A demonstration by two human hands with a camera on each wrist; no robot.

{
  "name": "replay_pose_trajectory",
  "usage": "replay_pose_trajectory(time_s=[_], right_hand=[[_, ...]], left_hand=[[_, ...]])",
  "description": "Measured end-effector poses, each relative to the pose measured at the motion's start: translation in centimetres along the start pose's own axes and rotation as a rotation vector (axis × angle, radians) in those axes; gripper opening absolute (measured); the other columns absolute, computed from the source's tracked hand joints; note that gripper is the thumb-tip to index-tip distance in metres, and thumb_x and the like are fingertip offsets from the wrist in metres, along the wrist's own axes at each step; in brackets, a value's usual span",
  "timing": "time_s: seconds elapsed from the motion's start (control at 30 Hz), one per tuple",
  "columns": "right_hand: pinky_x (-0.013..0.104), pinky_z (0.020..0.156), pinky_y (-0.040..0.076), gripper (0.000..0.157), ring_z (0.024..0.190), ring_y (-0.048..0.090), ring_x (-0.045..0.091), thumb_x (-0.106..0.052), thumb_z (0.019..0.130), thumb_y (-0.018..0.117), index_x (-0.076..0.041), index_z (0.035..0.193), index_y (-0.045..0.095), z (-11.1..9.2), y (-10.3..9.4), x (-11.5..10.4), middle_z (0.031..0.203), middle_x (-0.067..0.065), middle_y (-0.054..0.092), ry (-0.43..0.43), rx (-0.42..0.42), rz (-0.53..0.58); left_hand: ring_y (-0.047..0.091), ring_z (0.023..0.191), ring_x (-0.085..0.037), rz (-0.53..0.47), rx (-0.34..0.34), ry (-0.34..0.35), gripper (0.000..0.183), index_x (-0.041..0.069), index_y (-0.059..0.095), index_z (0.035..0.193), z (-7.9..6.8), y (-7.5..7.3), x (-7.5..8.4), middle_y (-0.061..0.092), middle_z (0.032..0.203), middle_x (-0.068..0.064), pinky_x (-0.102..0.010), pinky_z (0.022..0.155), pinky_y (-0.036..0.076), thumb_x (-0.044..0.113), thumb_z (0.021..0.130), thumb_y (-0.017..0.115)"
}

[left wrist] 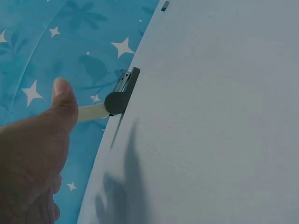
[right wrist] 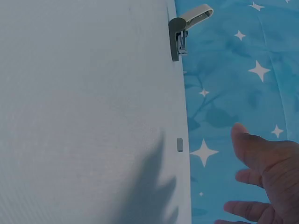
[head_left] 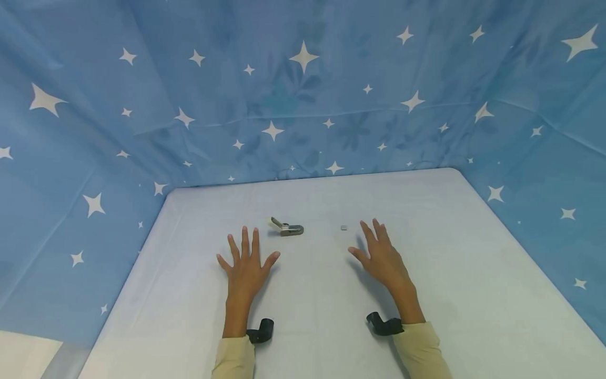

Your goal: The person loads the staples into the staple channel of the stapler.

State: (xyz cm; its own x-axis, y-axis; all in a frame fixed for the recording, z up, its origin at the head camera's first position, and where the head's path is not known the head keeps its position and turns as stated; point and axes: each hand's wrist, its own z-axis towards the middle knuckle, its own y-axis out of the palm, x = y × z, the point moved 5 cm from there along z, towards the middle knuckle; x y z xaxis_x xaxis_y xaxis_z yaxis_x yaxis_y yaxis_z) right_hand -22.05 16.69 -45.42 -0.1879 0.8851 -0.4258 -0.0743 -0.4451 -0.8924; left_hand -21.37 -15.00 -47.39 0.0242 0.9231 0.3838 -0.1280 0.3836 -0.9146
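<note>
A small stapler point(head_left: 292, 230) lies on the white table with its top cover swung up and back to the left. To its right is a short grey strip of staples point(head_left: 344, 228). My left hand point(head_left: 247, 271) is spread with straight fingers just in front of the stapler, holding nothing. My right hand point(head_left: 385, 266), fingers apart and also holding nothing, hovers near the staples, its shadow falling on the cloth. In the left wrist view the stapler point(left wrist: 120, 95) stands beyond the thumb. The right wrist view has both the stapler point(right wrist: 174, 39) and the staples point(right wrist: 180, 144), apart from the hand.
A white cloth covers the table point(head_left: 312, 305). Blue curtains point(head_left: 303, 105) with white stars hang along its back and both sides. Each wrist wears a black camera mount, one on the left point(head_left: 261, 331) and one on the right point(head_left: 384, 325).
</note>
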Motion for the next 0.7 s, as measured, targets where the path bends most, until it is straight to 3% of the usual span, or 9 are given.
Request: replay_pose_trajectory(time_s=[0.1,0.2,0.37,0.53,0.7], right_hand=[[0.067,0.099,0.042,0.071,0.143,0.026,0.049,-0.040,0.096,0.061,-0.005,0.151,0.033,0.0,-0.3,0.3,0.157,0.027,0.024,0.025,0.016,0.036],[0.063,0.102,0.042,0.064,0.139,0.036,0.046,-0.036,0.096,0.063,-0.003,0.145,0.041,0.1,-0.6,0.5,0.152,0.027,0.034,0.023,0.056,0.080],[0.054,0.100,0.049,0.050,0.126,0.054,0.041,-0.023,0.093,0.069,0.000,0.134,0.054,0.2,-0.9,1.2,0.138,0.025,0.053,0.061,0.121,0.304],[0.042,0.085,0.058,0.044,0.112,0.065,0.037,-0.023,0.093,0.069,-0.003,0.130,0.057,0.4,-0.7,2.1,0.128,0.021,0.062,0.189,0.086,0.523],[0.032,0.082,0.059,0.043,0.107,0.066,0.031,-0.024,0.094,0.067,-0.002,0.129,0.058,0.4,0.3,2.4,0.125,0.019,0.063,0.299,-0.003,0.708]], left_hand=[[-0.004,0.149,-0.049,-0.075,-0.021,-0.005,0.086,0.015,0.013,0.158,0.7,0.2,0.0,0.005,0.165,-0.016,-0.081,0.105,-0.002,0.061,0.095,0.049],[0.006,0.148,-0.049,-0.216,-0.034,-0.005,0.081,0.011,0.016,0.157,1.7,0.6,-0.1,0.013,0.163,-0.020,-0.080,0.107,0.003,0.053,0.098,0.051],[0.033,0.142,-0.042,-0.470,0.025,-0.016,0.068,0.003,0.029,0.152,3.1,1.0,0.0,0.037,0.153,-0.022,-0.060,0.114,0.029,0.033,0.098,0.059],[0.056,0.126,-0.038,-0.666,0.050,-0.098,0.059,0.003,0.037,0.147,4.5,1.4,0.1,0.050,0.143,-0.021,-0.045,0.099,0.051,0.025,0.097,0.061],[0.071,0.098,-0.030,-0.863,-0.020,-0.215,0.060,0.007,0.036,0.148,5.8,2.6,-0.3,0.050,0.144,-0.018,-0.029,0.078,0.059,0.025,0.097,0.062]])
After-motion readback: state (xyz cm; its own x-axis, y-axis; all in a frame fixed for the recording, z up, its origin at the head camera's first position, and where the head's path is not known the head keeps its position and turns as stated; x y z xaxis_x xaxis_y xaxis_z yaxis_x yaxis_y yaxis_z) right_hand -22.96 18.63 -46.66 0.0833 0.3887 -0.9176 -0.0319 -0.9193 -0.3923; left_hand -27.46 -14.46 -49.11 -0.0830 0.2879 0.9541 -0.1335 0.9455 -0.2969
